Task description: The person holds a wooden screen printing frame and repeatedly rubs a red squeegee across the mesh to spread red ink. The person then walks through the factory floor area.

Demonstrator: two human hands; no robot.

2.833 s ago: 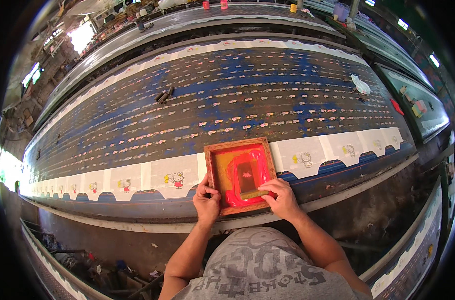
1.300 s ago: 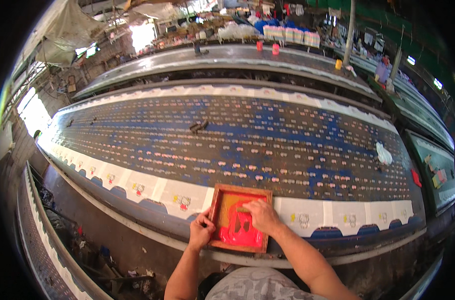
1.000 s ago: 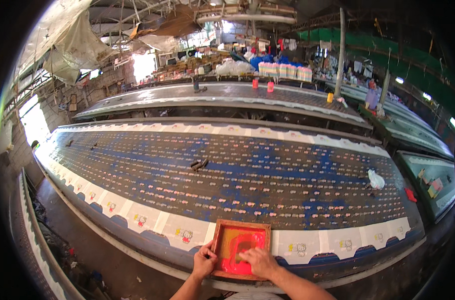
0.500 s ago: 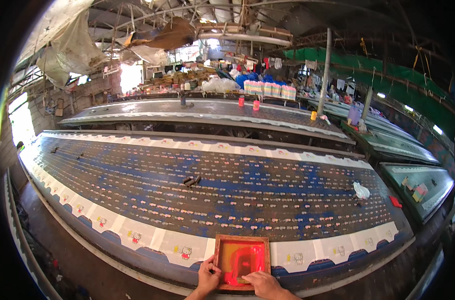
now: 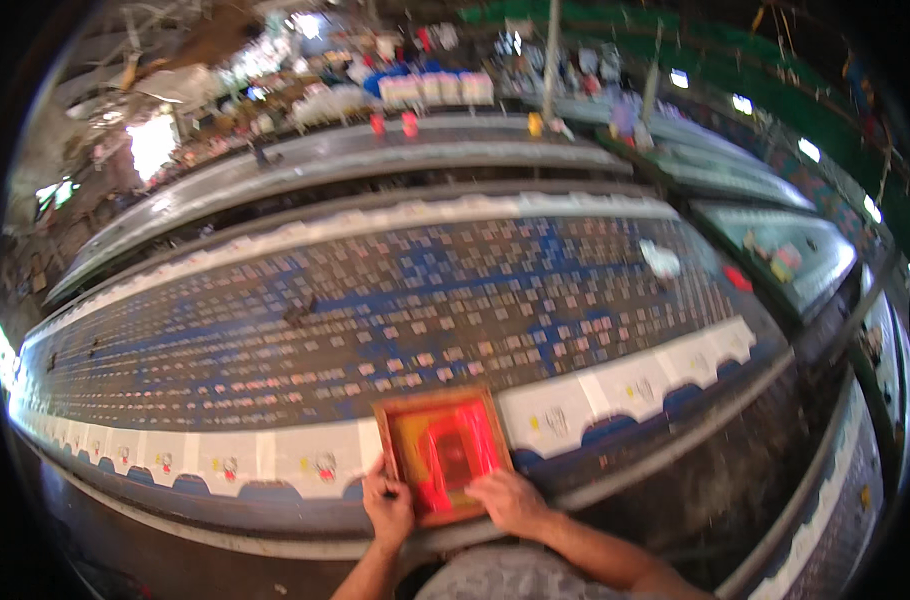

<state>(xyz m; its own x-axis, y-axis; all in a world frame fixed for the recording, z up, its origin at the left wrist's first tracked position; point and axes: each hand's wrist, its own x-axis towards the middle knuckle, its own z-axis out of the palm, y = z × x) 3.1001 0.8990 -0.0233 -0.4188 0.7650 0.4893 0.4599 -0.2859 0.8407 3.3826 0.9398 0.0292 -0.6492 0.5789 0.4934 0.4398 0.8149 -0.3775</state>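
Note:
A wooden-framed printing screen (image 5: pixel 385 440) lies on the near strip of white fabric (image 5: pixel 565 412), slightly tilted to the left. Red ink (image 5: pixel 480 430) coats much of its mesh around a darker patch, with yellowish mesh on the left. My left hand (image 5: pixel 387 505) grips the frame's left edge near its lower corner. Inside the lower right part, the closed fingers of my right hand (image 5: pixel 515 502) hold what seems a small squeegee, mostly hidden and blurred. Cartoon cat prints to the left show red; those to the right show only outlines and yellow.
The long dark printing table (image 5: pixel 425 310) has blue stains and rows of small pale marks. On it lie a white crumpled bag (image 5: pixel 660 260), a red item (image 5: pixel 738 278) and a dark object (image 5: pixel 300 310). Red pots (image 5: pixel 409 124) stand on the table behind. Another table (image 5: pixel 825 510) runs along the right.
My view has turned to the right, so the table and background shift left. Both hands stay at the frame, which now sits higher and more tilted in the picture; my right hand remains at its lower right.

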